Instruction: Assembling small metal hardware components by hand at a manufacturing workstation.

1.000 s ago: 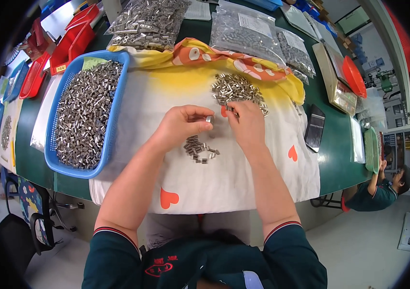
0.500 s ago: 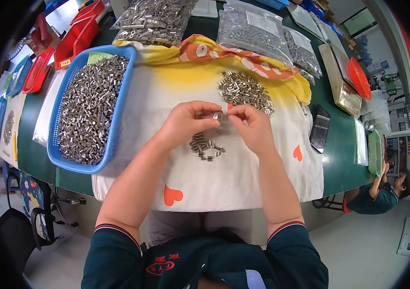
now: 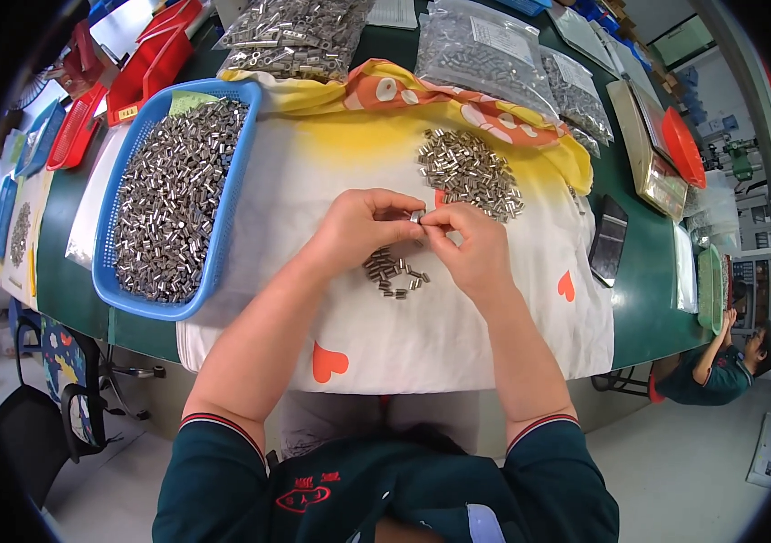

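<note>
Between the thumb and fingers of my left hand is a small silver metal ring, held above the white cloth. The fingertips of my right hand are pinched together against the ring's right side. Whatever they pinch is too small to make out. Just below the hands lies a small loose cluster of short metal cylinders, partly covered by my left hand. Beyond my right hand is a larger pile of similar short cylinders.
A blue plastic basket full of short metal pieces stands at the left. Bags of metal parts line the back behind the bunched yellow cloth. A black phone lies at the right. Another person sits at far right.
My right fingertips have moved left and now meet the ring in my left hand; they were apart from it before. The whole view has shifted slightly.
</note>
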Demonstrator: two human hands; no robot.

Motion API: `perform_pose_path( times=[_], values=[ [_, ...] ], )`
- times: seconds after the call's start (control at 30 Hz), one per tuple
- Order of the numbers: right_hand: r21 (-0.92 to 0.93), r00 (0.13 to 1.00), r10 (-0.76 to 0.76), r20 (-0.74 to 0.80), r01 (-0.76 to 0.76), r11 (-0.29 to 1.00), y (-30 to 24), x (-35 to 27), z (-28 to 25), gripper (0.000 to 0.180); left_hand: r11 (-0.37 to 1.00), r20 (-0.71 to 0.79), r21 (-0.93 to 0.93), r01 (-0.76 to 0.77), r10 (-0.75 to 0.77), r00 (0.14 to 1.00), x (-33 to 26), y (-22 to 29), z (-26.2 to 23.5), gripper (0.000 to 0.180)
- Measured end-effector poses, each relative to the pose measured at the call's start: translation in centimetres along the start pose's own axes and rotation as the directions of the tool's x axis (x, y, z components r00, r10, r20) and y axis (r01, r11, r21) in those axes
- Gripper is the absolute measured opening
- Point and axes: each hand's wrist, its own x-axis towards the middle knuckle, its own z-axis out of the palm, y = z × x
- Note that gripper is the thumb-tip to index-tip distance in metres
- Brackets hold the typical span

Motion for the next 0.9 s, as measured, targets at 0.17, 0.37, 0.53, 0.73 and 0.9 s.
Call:
perform_pose_path(
  times=[0.17, 0.37, 0.53, 0.73, 0.9],
  values=[
    [0.410, 0.827, 0.387, 0.408, -0.545, 0.732, 1.4, 0.7, -1.3, 0.010, 0.997, 0.151, -0.049, 0.063, -0.055, 0.987, -0.2, 0.9, -0.5, 0.028],
    [0.027, 0.953, 0.180, 0.245, -0.193, 0.981, 1.5, 0.4, -0.8, 0.009, 0.994, -0.016, -0.096, 0.045, -0.047, 0.999, 0.3, 0.2, -1.3, 0.028],
    [-0.004, 0.937, -0.020, 0.348, 0.023, 1.000, 0.0, -0.4, 0.2, 0.010, 0.986, -0.041, -0.160, 0.038, -0.045, 0.998, 0.2, 0.1, -1.6, 0.029],
    [-0.265, 0.995, 0.100, -0.005, -0.098, 0.959, 2.6, 0.8, 0.1, 0.009, 0.985, 0.034, -0.161, 0.061, -0.057, 0.998, 0.2, 0.3, -0.8, 0.028],
    [-0.429, 0.997, 0.052, 0.049, -0.026, 0.903, 2.7, 1.0, 0.4, 0.008, 0.992, 0.049, -0.120, 0.041, -0.035, 0.998, 0.1, 0.3, -0.7, 0.026]
  ],
)
